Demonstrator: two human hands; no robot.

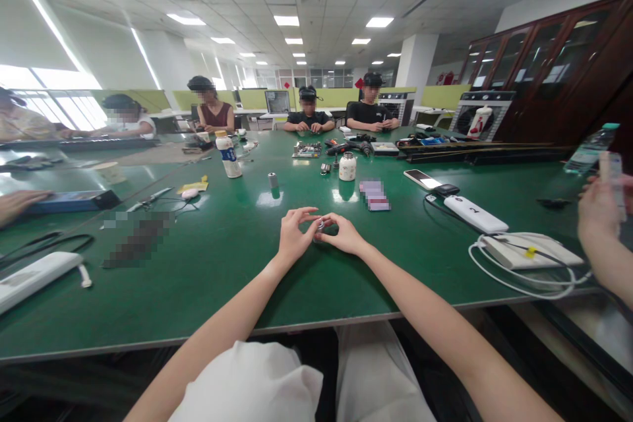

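Just below the centre of the frame, the left hand point(295, 235) and the right hand point(345, 235) held together, by fingertips, a small shiny piece point(321, 225). It seemed light, hard and perhaps slippery; its edge probably gave the best grip.

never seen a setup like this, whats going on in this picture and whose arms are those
No machine here: the arms belong to the person wearing the head camera, which looks forward and down. Their left hand and right hand hold a small shiny piece, too small to identify, over the green table. Beyond the hands stand a grey cylinder, a white jar and a blue-labelled bottle; a phone lies to the right. Other people sit around.
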